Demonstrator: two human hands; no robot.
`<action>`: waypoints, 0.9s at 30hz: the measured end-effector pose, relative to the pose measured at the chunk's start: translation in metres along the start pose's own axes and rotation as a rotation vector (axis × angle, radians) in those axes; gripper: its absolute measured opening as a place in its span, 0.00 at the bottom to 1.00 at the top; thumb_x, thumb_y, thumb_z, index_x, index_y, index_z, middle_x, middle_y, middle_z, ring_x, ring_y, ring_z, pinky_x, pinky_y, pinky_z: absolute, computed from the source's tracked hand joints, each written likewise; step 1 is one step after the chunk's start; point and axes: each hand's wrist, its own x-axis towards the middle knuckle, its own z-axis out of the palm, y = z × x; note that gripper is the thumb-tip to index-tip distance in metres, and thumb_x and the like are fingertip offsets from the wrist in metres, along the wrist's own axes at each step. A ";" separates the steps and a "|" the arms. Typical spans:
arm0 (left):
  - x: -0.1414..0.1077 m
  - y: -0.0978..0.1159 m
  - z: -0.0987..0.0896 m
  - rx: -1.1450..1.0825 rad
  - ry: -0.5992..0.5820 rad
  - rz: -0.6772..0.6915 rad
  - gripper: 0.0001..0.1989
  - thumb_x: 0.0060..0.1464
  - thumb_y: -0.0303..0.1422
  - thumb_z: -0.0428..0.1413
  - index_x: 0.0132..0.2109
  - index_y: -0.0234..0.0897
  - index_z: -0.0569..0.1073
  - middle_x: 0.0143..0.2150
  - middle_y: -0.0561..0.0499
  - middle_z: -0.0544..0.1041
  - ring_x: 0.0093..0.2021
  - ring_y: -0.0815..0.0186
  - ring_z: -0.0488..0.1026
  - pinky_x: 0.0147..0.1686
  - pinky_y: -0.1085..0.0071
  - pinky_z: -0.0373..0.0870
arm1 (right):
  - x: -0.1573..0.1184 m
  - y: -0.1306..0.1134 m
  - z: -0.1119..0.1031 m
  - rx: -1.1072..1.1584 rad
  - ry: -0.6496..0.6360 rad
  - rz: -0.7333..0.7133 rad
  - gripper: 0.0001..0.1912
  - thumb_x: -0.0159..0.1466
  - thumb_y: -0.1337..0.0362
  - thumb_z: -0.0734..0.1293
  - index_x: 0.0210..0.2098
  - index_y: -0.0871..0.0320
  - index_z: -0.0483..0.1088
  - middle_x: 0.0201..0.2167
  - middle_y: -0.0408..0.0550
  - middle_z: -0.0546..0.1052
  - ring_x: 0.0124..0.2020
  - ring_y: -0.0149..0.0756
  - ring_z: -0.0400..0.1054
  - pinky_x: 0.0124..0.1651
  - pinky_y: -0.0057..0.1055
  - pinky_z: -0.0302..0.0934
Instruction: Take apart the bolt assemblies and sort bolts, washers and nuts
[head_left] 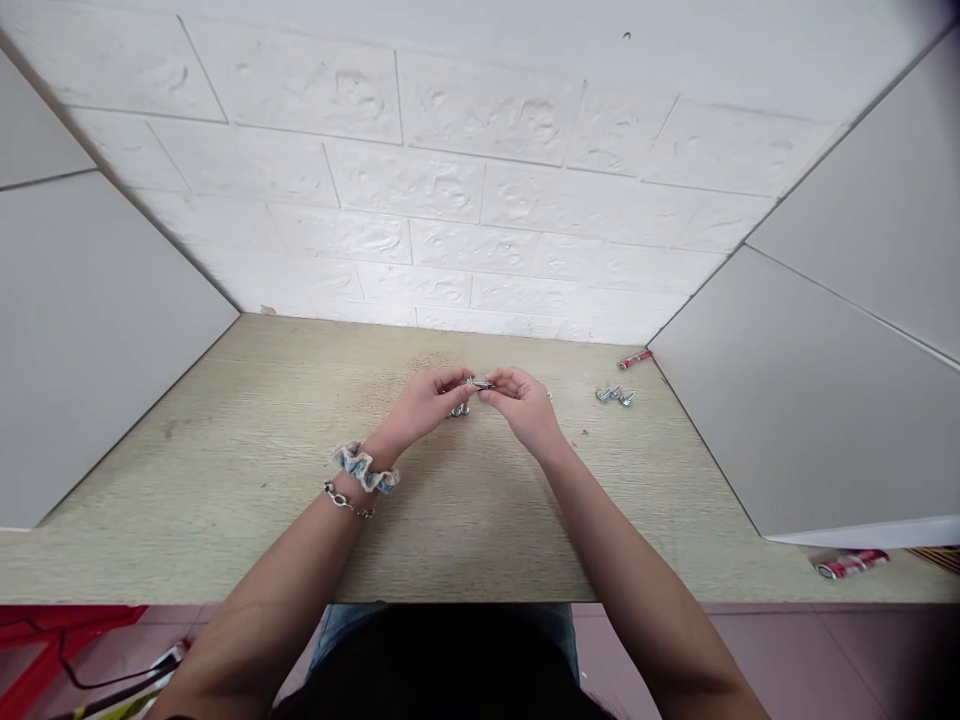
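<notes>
My left hand (433,402) and my right hand (523,405) meet above the middle of the table. Between their fingertips is a slim, silvery metal piece (481,384), pinched at its left end by the left hand and at its right end by the right. It looks like a small bit of hardware, but its exact kind is too small to tell. Just below the left fingertips, a few shiny metal pieces (460,409) lie on the table, partly covered by that hand. A further bit of metal shows behind the right hand, mostly hidden.
Several similar metal pieces (616,395) lie in a cluster to the right on the wooden table (465,530). A red cylinder (634,359) rests in the far right corner, another red cylinder (852,564) near the front right edge. White brick-pattern wall (450,190) and side panels enclose the table.
</notes>
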 end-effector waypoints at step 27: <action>0.001 -0.005 0.005 -0.610 -0.199 -0.242 0.08 0.50 0.34 0.54 0.30 0.33 0.67 0.23 0.55 0.63 0.21 0.77 0.58 0.21 0.78 0.54 | -0.013 -0.010 0.008 -0.522 0.002 -0.378 0.06 0.55 0.68 0.61 0.33 0.55 0.68 0.37 0.46 0.73 0.41 0.36 0.66 0.50 0.36 0.55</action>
